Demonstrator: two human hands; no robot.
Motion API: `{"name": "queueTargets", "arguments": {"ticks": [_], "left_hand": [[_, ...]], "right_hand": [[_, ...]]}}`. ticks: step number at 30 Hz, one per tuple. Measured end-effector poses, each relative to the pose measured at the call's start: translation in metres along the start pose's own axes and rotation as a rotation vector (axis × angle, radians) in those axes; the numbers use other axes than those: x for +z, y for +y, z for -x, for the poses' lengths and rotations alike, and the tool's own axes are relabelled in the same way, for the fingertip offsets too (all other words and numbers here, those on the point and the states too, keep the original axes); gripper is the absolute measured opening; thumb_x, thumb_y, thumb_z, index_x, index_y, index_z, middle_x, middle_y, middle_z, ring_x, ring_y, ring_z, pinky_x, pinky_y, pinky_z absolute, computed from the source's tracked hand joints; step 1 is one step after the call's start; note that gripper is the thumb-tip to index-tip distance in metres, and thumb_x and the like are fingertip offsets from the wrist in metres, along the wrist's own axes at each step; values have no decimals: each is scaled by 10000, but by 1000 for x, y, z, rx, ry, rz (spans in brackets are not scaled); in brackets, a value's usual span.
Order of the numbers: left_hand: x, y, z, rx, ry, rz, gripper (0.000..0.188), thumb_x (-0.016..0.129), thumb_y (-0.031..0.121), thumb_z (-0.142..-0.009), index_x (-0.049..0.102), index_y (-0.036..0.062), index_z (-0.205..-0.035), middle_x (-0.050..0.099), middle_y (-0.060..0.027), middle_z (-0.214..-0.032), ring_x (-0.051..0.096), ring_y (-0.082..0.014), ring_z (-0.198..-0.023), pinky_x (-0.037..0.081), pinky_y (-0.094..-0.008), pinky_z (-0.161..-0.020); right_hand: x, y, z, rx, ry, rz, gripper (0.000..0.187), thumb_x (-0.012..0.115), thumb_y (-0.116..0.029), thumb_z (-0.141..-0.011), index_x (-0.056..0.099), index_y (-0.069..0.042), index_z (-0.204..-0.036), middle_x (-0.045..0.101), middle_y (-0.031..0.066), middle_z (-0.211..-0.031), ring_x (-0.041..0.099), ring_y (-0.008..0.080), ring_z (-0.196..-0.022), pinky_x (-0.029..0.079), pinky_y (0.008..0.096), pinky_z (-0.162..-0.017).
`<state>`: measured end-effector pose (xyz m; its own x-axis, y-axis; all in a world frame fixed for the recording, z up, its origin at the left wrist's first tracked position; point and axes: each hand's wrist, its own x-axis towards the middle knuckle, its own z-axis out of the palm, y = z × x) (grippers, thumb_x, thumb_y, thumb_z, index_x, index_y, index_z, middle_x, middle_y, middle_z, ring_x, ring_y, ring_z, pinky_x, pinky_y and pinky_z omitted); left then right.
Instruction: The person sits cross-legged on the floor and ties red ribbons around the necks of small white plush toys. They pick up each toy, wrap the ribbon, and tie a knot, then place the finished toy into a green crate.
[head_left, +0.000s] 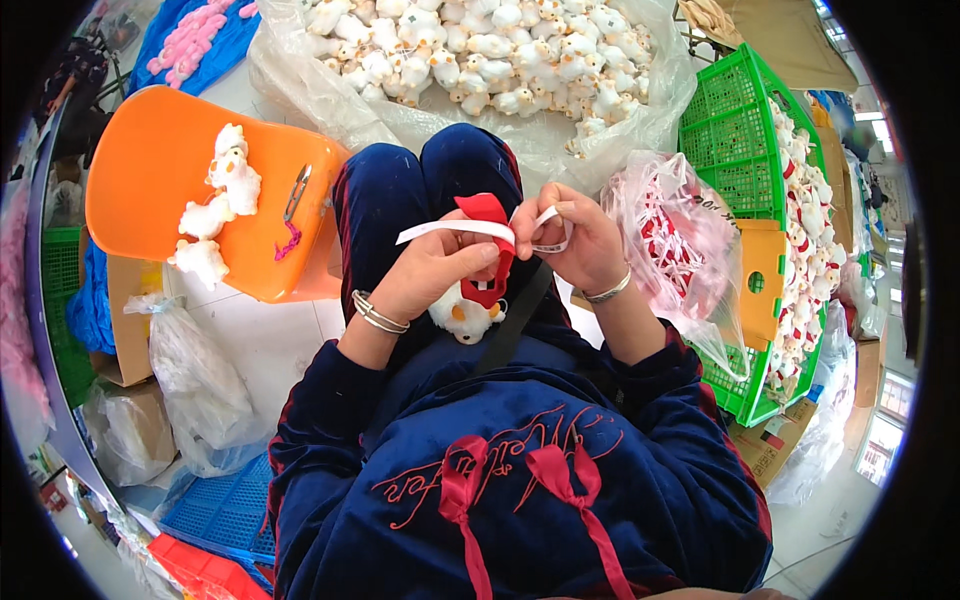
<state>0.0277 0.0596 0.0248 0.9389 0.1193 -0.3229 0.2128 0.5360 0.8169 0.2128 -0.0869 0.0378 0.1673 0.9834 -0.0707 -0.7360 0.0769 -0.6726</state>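
Note:
Over my lap, a small white plush toy [463,318] with orange-tan ears lies head toward me, a red cloth piece [485,207] around its body. My left hand [432,278] is closed on the toy and its red cloth. One end of a white ribbon [430,230] runs across the left fingers and sticks out to the left. To the right, my right hand [588,245] pinches the same ribbon, which bends in a loop below its fingertips. Most of the toy's body is hidden behind the left fingers and the cloth.
An orange chair [130,195] at left bears white plush toys [235,178], thread snips [297,192] and a magenta cord [288,243]. White toys [500,65] pile up ahead on plastic. At right stand a bag of red-and-white pieces [668,225] and a green crate [730,125] of toys.

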Motion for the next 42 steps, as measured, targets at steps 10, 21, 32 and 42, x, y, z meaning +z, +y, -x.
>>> {"name": "queueTargets", "arguments": {"ticks": [10,21,32,42], "left_hand": [[-14,-20,17,145,322,39,131,642,100,-1008,692,22,-1100,662,36,-894,590,-32,-784,486,-200,-712],[-203,61,118,152,1163,-1125,327,662,186,-986,668,-26,-1235,697,-67,-897,635,-124,-730,525,-279,-650],[-26,16,19,-118,236,-188,361,568,328,-1059,662,34,-1246,717,-36,-952,690,-111,-815,547,-252,-701],[-12,-33,-11,225,447,199,196,597,151,-1033,692,62,-1179,725,-34,-1037,627,-55,-867,460,-204,-698]], "right_hand": [[-21,16,-2,8,190,-24,223,464,-221,-1041,506,-80,-873,591,74,-833,546,184,-684,483,360,-704],[-19,34,-2,111,399,167,291,464,-253,-1070,517,-87,-837,564,39,-762,535,152,-645,446,293,-619],[3,33,-1,68,234,160,307,449,-252,-1071,504,-87,-818,574,79,-751,546,180,-682,459,307,-658],[14,29,32,128,96,711,229,608,-112,-980,567,-16,-777,610,54,-842,543,133,-808,447,290,-770]]}}
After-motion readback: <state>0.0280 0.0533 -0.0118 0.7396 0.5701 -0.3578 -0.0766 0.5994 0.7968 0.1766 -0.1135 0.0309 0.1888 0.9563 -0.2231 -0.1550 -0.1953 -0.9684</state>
